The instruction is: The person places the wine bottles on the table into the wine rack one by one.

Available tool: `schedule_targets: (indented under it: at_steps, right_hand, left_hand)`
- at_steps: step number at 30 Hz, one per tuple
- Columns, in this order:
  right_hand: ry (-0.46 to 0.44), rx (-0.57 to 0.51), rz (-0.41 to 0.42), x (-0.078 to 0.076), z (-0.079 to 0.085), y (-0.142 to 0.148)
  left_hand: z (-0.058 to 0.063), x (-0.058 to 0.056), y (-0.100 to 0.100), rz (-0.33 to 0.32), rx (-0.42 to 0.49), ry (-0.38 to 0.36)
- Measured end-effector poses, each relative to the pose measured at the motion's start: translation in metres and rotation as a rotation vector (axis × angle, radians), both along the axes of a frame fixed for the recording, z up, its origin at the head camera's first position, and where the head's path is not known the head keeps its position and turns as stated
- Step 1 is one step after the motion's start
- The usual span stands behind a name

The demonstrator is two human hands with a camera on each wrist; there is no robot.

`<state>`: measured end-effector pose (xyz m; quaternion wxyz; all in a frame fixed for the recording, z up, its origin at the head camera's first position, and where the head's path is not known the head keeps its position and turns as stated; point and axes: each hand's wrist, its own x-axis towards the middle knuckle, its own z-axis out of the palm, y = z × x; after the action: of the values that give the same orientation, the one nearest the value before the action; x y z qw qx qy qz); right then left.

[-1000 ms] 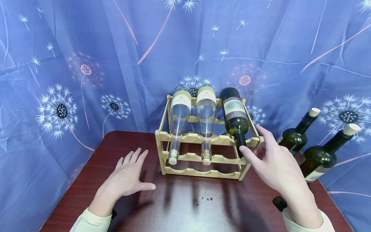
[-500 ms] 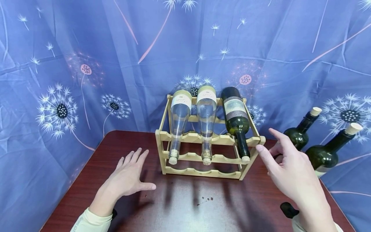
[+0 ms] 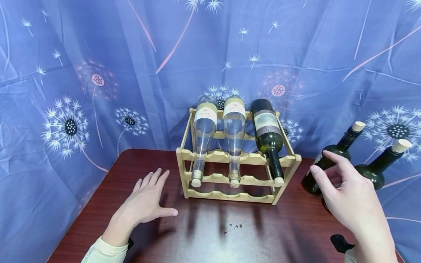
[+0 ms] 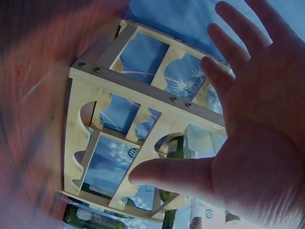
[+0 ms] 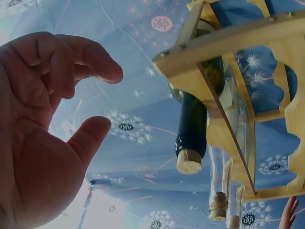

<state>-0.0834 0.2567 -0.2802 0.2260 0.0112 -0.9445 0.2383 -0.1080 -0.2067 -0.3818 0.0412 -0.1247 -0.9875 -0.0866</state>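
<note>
Near the right grip [image 3: 353, 199], one corked bottle [image 3: 340, 148] looks glossy dark green.

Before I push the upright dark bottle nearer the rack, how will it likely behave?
The upright dark bottle looks tall and slim-necked, so a high push would probably tip it. Its round body could then roll. Its glossy, glass-like surface suggests something stiff, perhaps slippery and breakable.
</note>
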Motion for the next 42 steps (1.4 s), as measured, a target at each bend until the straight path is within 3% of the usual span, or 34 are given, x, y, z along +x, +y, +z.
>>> schedule_targets:
  at_steps: [14, 25, 32, 42]
  right_hand:
    - [0.012, 0.015, -0.07, -0.003, -0.008, 0.02]
    - [-0.026, -0.046, -0.161, -0.004, -0.009, 0.032]
    - [0.015, -0.087, -0.217, -0.003, -0.007, 0.039]
    - [0.125, -0.21, -0.385, -0.006, -0.007, 0.053]
  left_hand:
    - [-0.001, 0.0, 0.0, -0.003, -0.003, 0.012]
    - [-0.001, 0.0, 0.0, 0.003, 0.003, 0.004]
    - [0.0, 0.0, -0.001, 0.006, 0.007, -0.002]
    - [-0.001, 0.0, -0.002, 0.006, 0.003, 0.01]
